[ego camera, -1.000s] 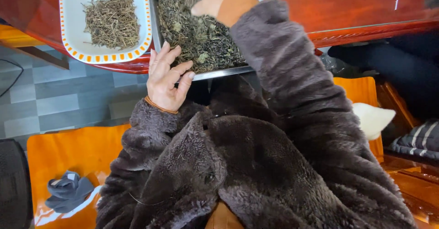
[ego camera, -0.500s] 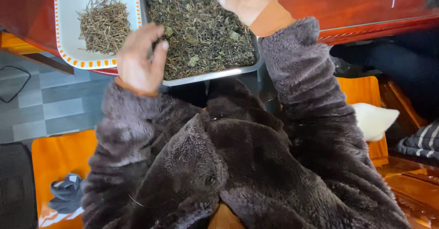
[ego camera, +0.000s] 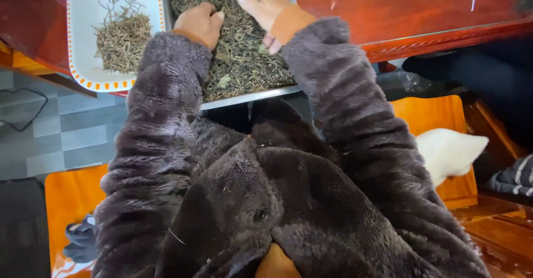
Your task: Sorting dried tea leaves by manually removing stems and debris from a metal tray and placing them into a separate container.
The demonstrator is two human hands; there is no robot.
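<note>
Glossy red-brown wood forms the bench (ego camera: 422,17) at the top of the head view, and grey floor tiles (ego camera: 72,134) show below its left edge. On the bench stands a metal tray (ego camera: 250,96) filled with dried green-brown leaves (ego camera: 239,61), and just beside it on the left is a white dish (ego camera: 83,56) with an orange patterned rim, which carries a small heap of dry thin stems (ego camera: 122,39). Both hands are inside the tray, on top of the leaves. The left hand (ego camera: 201,24) is curled into a loose fist with the fingers pressed down in the leaves; I cannot tell if it grips some of them. The right hand (ego camera: 261,9) lies flatter, its fingers stretched toward the left hand and its thumb pointing down onto the leaves; it seems to grip nothing. The 2 hands are close together but do not touch. Both arms wear dark brown fluffy sleeves (ego camera: 344,100) with orange cuffs (ego camera: 288,24). Lower down, an orange wooden seat (ego camera: 66,200) carries a grey cloth (ego camera: 80,242), and on the right a white furry cushion (ego camera: 449,153) rests on another orange seat (ego camera: 433,117).
</note>
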